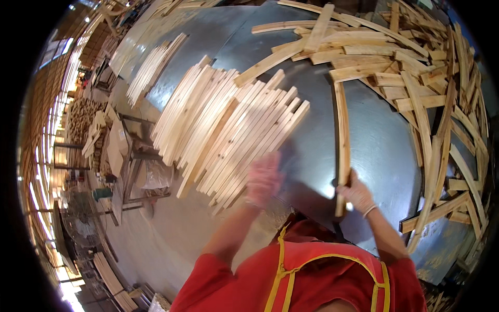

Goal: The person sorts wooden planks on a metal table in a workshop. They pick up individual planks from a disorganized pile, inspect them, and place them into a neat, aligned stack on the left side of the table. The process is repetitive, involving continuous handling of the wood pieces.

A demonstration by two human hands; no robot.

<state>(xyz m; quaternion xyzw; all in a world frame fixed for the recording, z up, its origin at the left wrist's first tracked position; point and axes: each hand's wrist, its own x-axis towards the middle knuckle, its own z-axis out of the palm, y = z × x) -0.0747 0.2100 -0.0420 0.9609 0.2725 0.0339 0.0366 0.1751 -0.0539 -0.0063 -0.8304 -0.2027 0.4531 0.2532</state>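
My right hand (357,192), in a thin translucent glove, is closed around the near end of a long narrow wooden strip (342,130). The strip stretches away from me over the metal table (306,145), its far end beside a jumble of loose boards. My left hand (264,178), gloved too, is smeared by motion, so its fingers cannot be read. It is near the close right ends of a row of pale wooden strips (223,125) laid side by side. One loose board (270,61) slants from the jumble onto that row.
A large tangled heap of boards (405,73) covers the table's far and right sides. Another stack of strips (155,70) lies at the far left. Beyond the left edge are a metal frame stand (136,161), piled wood (86,122) and a floor fan (82,221).
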